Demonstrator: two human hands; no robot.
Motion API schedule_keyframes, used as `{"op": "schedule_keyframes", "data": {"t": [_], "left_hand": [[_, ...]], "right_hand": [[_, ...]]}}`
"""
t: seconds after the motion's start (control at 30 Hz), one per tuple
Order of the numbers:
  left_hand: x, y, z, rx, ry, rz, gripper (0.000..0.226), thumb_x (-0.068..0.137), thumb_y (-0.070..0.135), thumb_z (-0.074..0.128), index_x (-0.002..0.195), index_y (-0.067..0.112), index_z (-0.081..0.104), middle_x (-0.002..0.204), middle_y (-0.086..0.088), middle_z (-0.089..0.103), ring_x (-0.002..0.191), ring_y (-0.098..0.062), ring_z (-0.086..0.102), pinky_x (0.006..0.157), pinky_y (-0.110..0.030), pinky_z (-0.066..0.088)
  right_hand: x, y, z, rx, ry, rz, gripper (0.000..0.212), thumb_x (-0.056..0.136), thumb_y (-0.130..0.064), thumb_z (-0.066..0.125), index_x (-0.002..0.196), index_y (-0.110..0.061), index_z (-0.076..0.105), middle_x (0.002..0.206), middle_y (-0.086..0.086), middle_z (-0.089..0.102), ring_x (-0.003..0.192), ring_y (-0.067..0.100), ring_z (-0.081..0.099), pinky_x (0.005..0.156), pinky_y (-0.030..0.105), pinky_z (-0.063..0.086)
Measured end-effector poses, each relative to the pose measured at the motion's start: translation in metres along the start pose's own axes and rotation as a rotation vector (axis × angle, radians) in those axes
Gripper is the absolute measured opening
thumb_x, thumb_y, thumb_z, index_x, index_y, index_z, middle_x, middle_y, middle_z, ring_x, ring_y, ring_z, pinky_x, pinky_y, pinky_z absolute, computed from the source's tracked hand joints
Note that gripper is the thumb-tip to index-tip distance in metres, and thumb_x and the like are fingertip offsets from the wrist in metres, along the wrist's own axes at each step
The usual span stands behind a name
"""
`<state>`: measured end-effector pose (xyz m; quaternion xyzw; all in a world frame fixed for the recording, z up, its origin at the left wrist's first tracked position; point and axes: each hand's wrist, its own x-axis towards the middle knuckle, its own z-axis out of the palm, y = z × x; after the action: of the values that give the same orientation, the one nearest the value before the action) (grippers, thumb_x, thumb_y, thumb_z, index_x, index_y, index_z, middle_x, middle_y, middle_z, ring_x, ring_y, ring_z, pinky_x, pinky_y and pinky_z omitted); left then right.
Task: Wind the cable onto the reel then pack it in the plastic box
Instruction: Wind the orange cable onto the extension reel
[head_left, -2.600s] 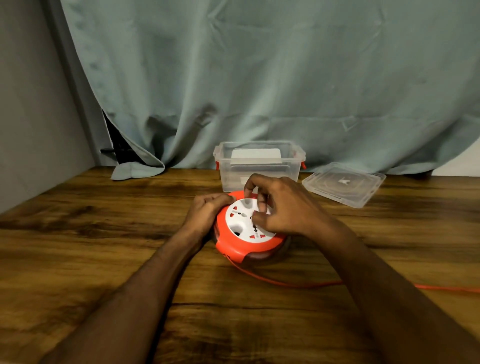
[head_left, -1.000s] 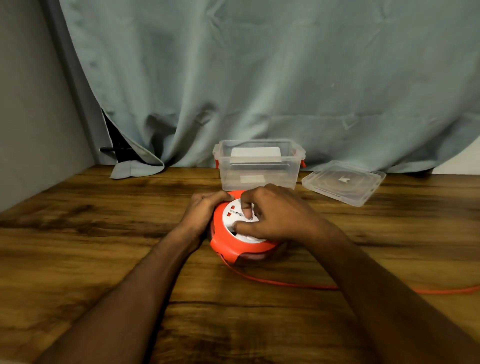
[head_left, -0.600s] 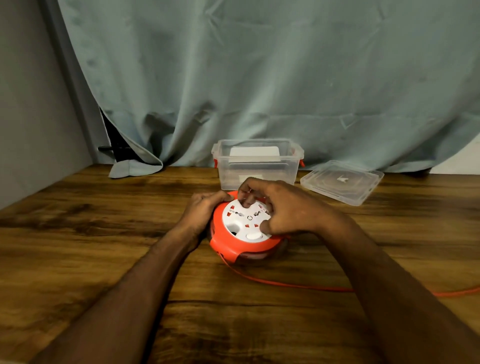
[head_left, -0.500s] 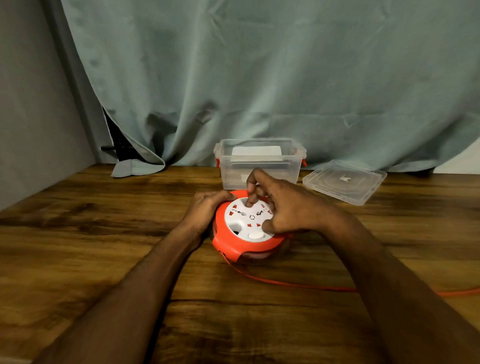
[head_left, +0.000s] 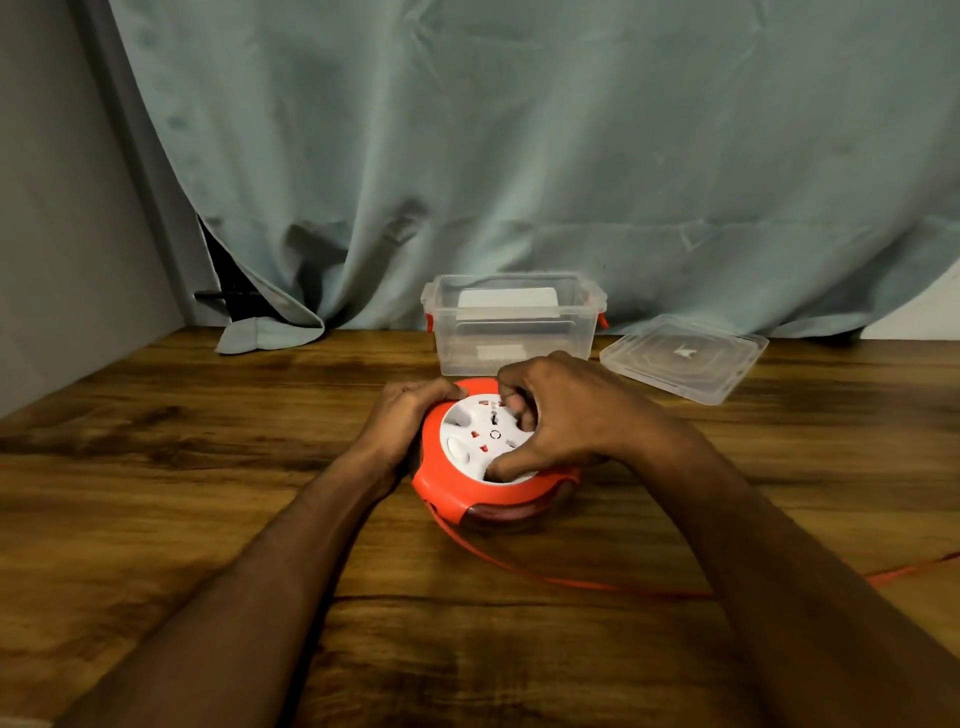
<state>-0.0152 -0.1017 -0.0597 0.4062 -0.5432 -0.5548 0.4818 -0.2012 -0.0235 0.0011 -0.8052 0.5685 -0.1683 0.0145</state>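
Observation:
An orange cable reel (head_left: 441, 483) with a white socket face (head_left: 470, 434) lies flat on the wooden table (head_left: 208, 493). My left hand (head_left: 402, 415) clasps its far left rim. My right hand (head_left: 561, 415) rests on the white face, thumb and fingers pressed into it. A thin orange cable (head_left: 545, 577) leaves the reel's near side and trails right, passing under my right forearm to the frame's edge. The clear plastic box (head_left: 511, 322) stands open just behind the reel, with a white label on its wall.
The box's clear lid (head_left: 683, 356) lies flat to the right of the box. A grey-green curtain (head_left: 519, 156) hangs behind the table, and a grey wall (head_left: 62, 208) borders the left side.
My right hand has turned on the white face, the thumb swinging round to the near side. The socket face has rotated and the loose cable on the table has shifted. The left hand stays put.

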Motion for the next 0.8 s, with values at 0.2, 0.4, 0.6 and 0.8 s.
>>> {"op": "schedule_keyframes", "data": {"t": [0.2, 0.4, 0.6, 0.8], "left_hand": [[-0.002, -0.001, 0.001, -0.012, 0.033, 0.045, 0.027, 0.064, 0.023, 0.076, 0.078, 0.001, 0.079, 0.100, -0.040, 0.071, 0.082, -0.038, 0.065, 0.079, -0.047, 0.050], [-0.004, 0.000, 0.002, 0.011, 0.042, 0.055, 0.012, 0.078, 0.014, 0.074, 0.076, 0.003, 0.079, 0.088, -0.031, 0.074, 0.080, -0.033, 0.064, 0.076, -0.043, 0.048], [-0.002, -0.001, 0.002, 0.026, 0.039, 0.037, 0.030, 0.086, 0.007, 0.069, 0.057, 0.013, 0.075, 0.064, -0.010, 0.072, 0.057, -0.023, 0.061, 0.058, -0.029, 0.048], [-0.001, -0.002, 0.000, 0.050, 0.026, 0.020, 0.028, 0.086, 0.010, 0.071, 0.058, 0.013, 0.076, 0.065, -0.011, 0.074, 0.053, -0.021, 0.065, 0.052, -0.024, 0.050]], "right_hand": [[0.004, -0.007, 0.013, -0.038, 0.104, 0.038, 0.056, 0.052, -0.075, 0.072, 0.055, -0.022, 0.053, 0.058, -0.010, 0.054, 0.059, 0.008, 0.052, 0.052, 0.029, 0.032], [0.006, -0.010, 0.018, 0.022, 0.088, -0.053, 0.057, 0.073, -0.066, 0.071, 0.052, -0.017, 0.051, 0.049, -0.003, 0.055, 0.053, 0.013, 0.056, 0.055, 0.038, 0.046], [0.003, 0.001, 0.002, 0.172, 0.127, -0.093, 0.021, 0.069, -0.023, 0.075, 0.075, -0.026, 0.055, 0.079, -0.008, 0.069, 0.064, 0.007, 0.056, 0.054, 0.035, 0.046], [0.004, 0.009, -0.001, 0.192, -0.111, -0.027, 0.047, 0.065, -0.013, 0.078, 0.096, -0.033, 0.049, 0.113, -0.008, 0.068, 0.080, 0.008, 0.061, 0.055, 0.031, 0.049]]}}
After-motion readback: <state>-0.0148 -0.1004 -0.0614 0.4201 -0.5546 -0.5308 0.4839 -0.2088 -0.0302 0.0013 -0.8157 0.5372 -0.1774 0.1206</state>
